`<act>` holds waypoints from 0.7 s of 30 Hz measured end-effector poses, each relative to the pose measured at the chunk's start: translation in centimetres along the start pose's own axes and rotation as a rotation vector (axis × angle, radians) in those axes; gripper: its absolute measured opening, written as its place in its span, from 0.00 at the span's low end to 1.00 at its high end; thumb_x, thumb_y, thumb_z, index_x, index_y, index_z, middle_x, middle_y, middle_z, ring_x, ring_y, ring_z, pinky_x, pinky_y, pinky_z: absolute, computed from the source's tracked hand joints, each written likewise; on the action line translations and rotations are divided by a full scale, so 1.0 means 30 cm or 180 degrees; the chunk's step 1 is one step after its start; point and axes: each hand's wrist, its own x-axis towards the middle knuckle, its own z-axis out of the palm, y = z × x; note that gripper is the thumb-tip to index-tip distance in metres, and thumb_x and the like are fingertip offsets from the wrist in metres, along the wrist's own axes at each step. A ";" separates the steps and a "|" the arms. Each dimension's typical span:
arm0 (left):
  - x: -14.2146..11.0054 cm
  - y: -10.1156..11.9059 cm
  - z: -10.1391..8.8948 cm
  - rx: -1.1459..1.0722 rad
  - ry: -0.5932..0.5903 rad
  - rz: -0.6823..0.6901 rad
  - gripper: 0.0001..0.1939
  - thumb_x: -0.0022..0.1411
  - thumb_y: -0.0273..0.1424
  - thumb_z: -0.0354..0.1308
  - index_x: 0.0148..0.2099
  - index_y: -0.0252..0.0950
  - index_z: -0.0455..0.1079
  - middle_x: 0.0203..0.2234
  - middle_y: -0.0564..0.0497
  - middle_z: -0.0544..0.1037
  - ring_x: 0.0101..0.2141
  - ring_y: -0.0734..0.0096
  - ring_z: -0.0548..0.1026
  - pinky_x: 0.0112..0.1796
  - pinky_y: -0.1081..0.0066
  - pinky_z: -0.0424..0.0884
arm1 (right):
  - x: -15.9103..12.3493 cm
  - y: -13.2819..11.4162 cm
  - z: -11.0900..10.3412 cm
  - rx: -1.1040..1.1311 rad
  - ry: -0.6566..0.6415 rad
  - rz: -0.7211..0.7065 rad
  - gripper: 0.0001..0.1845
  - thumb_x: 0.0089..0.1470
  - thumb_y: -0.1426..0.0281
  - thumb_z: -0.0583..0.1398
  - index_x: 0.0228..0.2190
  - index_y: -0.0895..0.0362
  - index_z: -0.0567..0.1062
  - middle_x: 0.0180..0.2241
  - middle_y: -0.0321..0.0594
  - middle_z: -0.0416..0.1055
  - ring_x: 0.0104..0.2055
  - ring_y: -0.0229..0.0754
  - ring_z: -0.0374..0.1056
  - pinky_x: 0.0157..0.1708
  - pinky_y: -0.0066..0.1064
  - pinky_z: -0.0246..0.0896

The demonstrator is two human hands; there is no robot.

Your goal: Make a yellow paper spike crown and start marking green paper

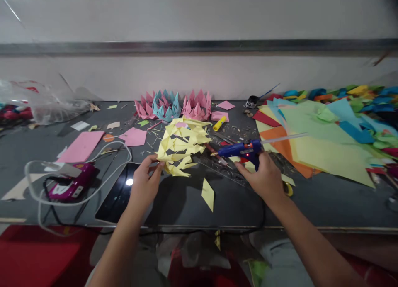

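Observation:
Between the thumb and fingers of my left hand (146,177) is the near left edge of a yellow folded-paper crown (183,142), a ring of pointed pieces. My right hand (264,177) is closed around the handle of a blue hot glue gun (239,149), its nozzle pointing left at the crown, apart from it. A clear glue stick (284,138) juts from the gun's back. Below the crown, a yellow paper diamond (208,194) lies flat on the dark table (183,208). Pink (199,104) and blue paper crowns (166,106) stand behind.
A tablet (116,195) lies left of my left hand, beside a purple power adapter (74,181) with looping white cable (90,200). Yellow paper sheets (326,142) spread at right. A yellow glue tube (219,123) and pink paper (81,147) lie among scraps. A black cord runs along the front edge.

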 end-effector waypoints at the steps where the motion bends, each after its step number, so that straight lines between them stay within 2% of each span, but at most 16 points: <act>1: -0.002 0.002 -0.001 0.0018 0.0004 -0.0039 0.12 0.53 0.38 0.54 0.36 0.35 0.65 0.28 0.50 0.73 0.26 0.73 0.72 0.24 0.76 0.65 | 0.004 -0.017 0.005 -0.0056 0.0050 -0.0100 0.23 0.47 0.55 0.57 0.38 0.59 0.66 0.31 0.48 0.71 0.33 0.51 0.69 0.29 0.37 0.63; 8: -0.019 0.007 -0.015 0.0104 -0.0268 0.0163 0.08 0.55 0.34 0.53 0.33 0.35 0.66 0.27 0.51 0.73 0.27 0.74 0.71 0.26 0.77 0.66 | 0.027 -0.120 0.052 -0.0195 0.0151 -0.0603 0.16 0.49 0.62 0.57 0.36 0.61 0.66 0.31 0.49 0.71 0.33 0.49 0.69 0.30 0.35 0.63; 14: -0.030 0.010 -0.011 0.0165 -0.0491 0.0453 0.05 0.58 0.29 0.51 0.34 0.35 0.67 0.28 0.53 0.73 0.29 0.75 0.70 0.31 0.75 0.67 | 0.011 -0.123 0.077 -0.0352 -0.0010 -0.0719 0.15 0.48 0.65 0.56 0.37 0.61 0.67 0.31 0.48 0.72 0.32 0.47 0.69 0.29 0.34 0.63; 21: -0.024 0.007 0.020 -0.0086 -0.0384 0.0587 0.03 0.58 0.28 0.53 0.35 0.35 0.67 0.29 0.53 0.72 0.29 0.77 0.70 0.31 0.76 0.67 | 0.011 -0.129 0.087 -0.0355 -0.0089 -0.0753 0.15 0.48 0.67 0.57 0.38 0.62 0.67 0.33 0.50 0.72 0.35 0.49 0.69 0.30 0.34 0.63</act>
